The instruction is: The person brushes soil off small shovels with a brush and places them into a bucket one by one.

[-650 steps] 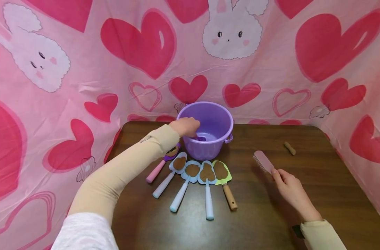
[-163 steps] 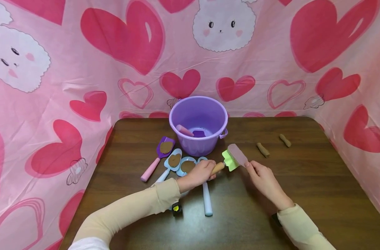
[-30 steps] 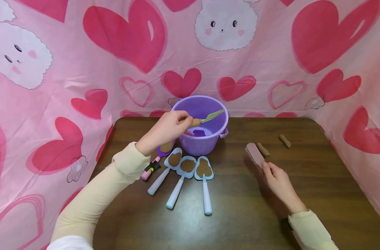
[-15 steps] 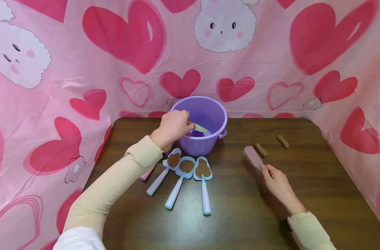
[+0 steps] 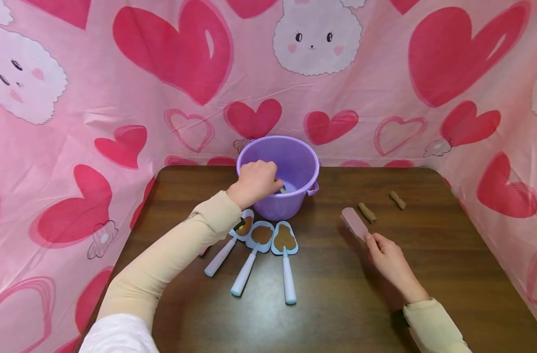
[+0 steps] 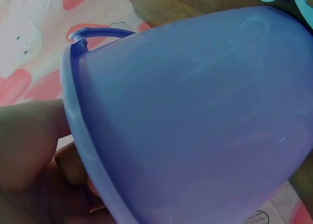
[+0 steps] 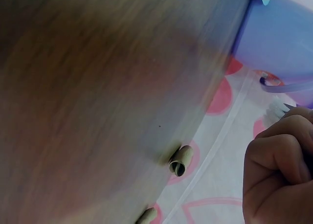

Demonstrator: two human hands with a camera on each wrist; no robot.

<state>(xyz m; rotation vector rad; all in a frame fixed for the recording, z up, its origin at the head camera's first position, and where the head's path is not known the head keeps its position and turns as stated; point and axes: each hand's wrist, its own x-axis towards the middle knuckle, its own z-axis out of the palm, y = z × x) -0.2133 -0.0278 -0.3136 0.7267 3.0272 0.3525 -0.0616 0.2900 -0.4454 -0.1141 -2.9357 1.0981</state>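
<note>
My left hand (image 5: 256, 182) reaches over the near rim of the purple bucket (image 5: 280, 208) and grips a wooden-handled trowel; only a sliver of its green blade (image 5: 283, 189) shows inside. In the left wrist view the thumb and curled fingers are at the bucket rim (image 6: 80, 131), in shadow. My right hand (image 5: 389, 257) holds a pink brush (image 5: 354, 223) by its handle above the table, bristles facing left. White bristles (image 7: 276, 111) show beside the fist in the right wrist view. Three pale blue trowels (image 5: 289, 279) with brown patches on their blades lie before the bucket.
A pink-handled trowel (image 5: 204, 251) is mostly hidden under the left arm. Two brown rolls (image 5: 367, 213) lie right of the bucket, past the brush. The wooden table (image 5: 339, 314) meets a pink heart-patterned cloth (image 5: 374, 83) behind and at the sides.
Earlier, the right hand brushed the green trowel, a second brown roll appeared, and a pink-handled trowel went into the bucket. Within the last second, the left hand has lowered the green trowel inside.
</note>
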